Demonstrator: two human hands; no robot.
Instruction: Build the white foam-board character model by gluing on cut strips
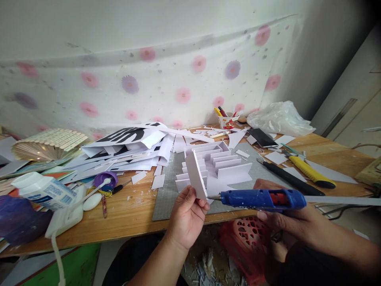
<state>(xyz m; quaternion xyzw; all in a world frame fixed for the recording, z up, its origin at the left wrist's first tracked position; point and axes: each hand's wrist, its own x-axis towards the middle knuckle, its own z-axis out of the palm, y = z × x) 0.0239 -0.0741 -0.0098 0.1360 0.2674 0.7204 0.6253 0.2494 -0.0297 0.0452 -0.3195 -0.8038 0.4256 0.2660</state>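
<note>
My left hand point(187, 216) pinches a narrow white foam board strip point(196, 174) by its lower end and holds it up, tilted, above the table's front edge. In my right hand point(285, 216) is a blue hot glue gun point(253, 198), lying sideways with a long white glue stick point(339, 200) out of its back. The gun's metal nozzle meets the lower edge of the strip. Behind them a white foam board model point(217, 159) with several upright parallel walls stands on a grey cutting mat point(166, 198). The strip hides part of the model.
Right of the mat lie a black-handled cutter point(288, 176), a yellow utility knife point(312, 171) and a phone point(262, 138). Paper sheets point(131, 139), a white bottle point(44, 190) and a purple cap point(105, 179) cover the left. A pen cup point(228, 120) and plastic bag point(279, 119) stand behind.
</note>
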